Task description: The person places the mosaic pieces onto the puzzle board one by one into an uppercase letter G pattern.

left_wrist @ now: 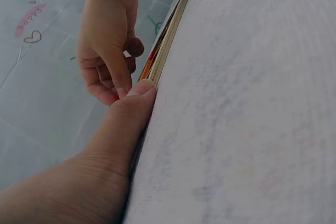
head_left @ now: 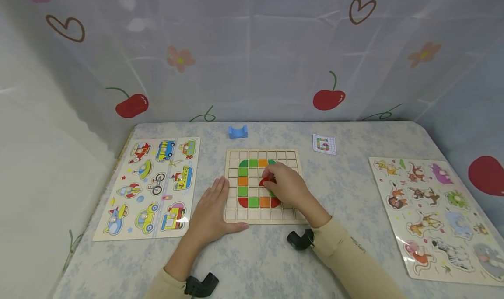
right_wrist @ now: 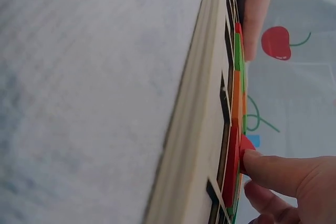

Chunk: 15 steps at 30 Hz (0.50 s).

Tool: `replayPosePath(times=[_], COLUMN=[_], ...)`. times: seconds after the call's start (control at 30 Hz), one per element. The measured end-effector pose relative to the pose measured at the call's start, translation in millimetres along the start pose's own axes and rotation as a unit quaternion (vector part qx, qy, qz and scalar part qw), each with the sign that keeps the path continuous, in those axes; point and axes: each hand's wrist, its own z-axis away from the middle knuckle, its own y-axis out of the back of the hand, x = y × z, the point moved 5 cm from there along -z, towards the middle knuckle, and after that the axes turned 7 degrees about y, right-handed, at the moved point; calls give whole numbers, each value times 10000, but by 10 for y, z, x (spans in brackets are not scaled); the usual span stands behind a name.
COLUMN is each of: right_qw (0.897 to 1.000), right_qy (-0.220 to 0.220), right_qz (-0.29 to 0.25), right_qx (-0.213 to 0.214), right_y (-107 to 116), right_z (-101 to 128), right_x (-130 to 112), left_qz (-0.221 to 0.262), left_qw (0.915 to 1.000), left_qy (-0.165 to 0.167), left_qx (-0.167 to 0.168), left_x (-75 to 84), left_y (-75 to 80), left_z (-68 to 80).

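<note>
A wooden grid board point(head_left: 232, 217) lies in the middle of the table, with green, orange and red tiles set in a G-like outline. My right hand point(head_left: 290, 186) pinches a red rounded tile point(head_left: 263, 182) between thumb and fingertips, over the right part of the grid. In the right wrist view that tile point(right_wrist: 248, 144) stands on edge close over the set tiles. My left hand point(head_left: 209, 212) lies along the board's left edge with fingers straight, its thumb spread along the front edge. The left wrist view shows this thumb point(left_wrist: 123, 124) against the board's side.
A vehicle puzzle board point(head_left: 147, 189) lies to the left and an animal puzzle board point(head_left: 433, 216) to the right. Behind the grid are a blue plastic block point(head_left: 238, 133) and a small pattern card point(head_left: 324, 144) with a coloured G. A printed curtain point(head_left: 252, 71) hangs behind the table.
</note>
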Motion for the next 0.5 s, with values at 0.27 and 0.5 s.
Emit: replayPosePath(times=[0.27, 0.5], right_qw=[9993, 9988], right_qy=[160, 303], right_qz=[302, 330], right_qx=[-128, -202], right_y=[-19, -15], right_z=[5, 93], right_x=[2, -15], left_qz=[5, 16], left_qw=[10000, 10000], left_qy=[-17, 10], left_qx=[20, 4], left_x=[0, 0], left_y=[-2, -3], left_z=[-4, 5])
